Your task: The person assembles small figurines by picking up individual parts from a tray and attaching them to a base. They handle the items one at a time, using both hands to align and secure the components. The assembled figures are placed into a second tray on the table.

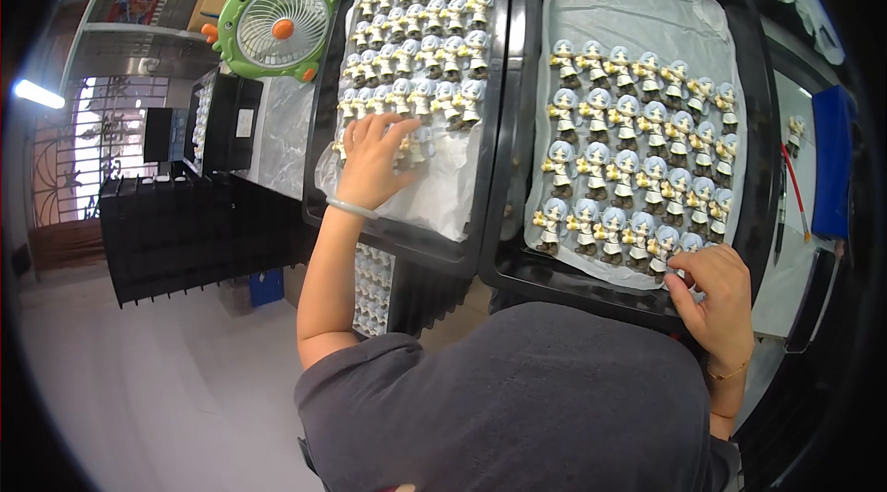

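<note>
In the left black tray (pixel 485 215), rows of small figurines with pale blue hair and white outfits stand on a white liner sheet. My left hand (pixel 371 159), with a pale bangle at the wrist, is over the nearest figurines there, fingers spread; its palm hides some of them. The right black tray (pixel 527 261) holds several more rows of the same figurines. At its near right corner, the thumb and forefinger of my right hand (pixel 716 293) pinch a figurine (pixel 663 247) at the end of the nearest row. The curled other fingers are partly hidden.
A green animal-shaped fan (pixel 282 25) stands beyond the left tray. To the right lie a red thin-handled tool (pixel 795 192), a blue bin (pixel 832 164) and a single figurine (pixel 795 133). Stacked black trays (pixel 176 238) stand at the left, and another figurine tray (pixel 373 289) sits lower down.
</note>
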`<state>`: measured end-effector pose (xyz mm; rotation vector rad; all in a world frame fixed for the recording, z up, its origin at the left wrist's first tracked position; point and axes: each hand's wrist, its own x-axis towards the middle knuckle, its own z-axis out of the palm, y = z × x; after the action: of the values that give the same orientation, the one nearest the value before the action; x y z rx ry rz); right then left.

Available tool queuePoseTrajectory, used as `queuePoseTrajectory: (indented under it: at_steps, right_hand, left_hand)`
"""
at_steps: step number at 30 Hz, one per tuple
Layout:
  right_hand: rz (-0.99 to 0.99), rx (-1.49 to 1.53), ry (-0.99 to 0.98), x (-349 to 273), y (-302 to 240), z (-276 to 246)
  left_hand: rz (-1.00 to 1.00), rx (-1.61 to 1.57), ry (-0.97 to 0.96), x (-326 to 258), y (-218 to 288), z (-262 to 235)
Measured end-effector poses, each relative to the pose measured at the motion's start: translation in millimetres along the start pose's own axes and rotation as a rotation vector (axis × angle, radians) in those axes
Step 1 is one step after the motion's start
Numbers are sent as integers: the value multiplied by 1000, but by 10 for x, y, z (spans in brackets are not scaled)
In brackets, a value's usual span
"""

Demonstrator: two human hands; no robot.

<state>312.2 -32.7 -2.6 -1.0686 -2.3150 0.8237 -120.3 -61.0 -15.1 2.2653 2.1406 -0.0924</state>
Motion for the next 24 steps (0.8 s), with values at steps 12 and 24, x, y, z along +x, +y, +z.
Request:
queuePoseTrajectory:
  at_steps: [12,24]
  right_hand:
    - [19,5,49,-42,67,30]
    - [-18,6,44,-28,48,-1]
  left_hand:
    - [464,148,83,1557,1232,-242]
    - [384,72,131,1734,1287,-367]
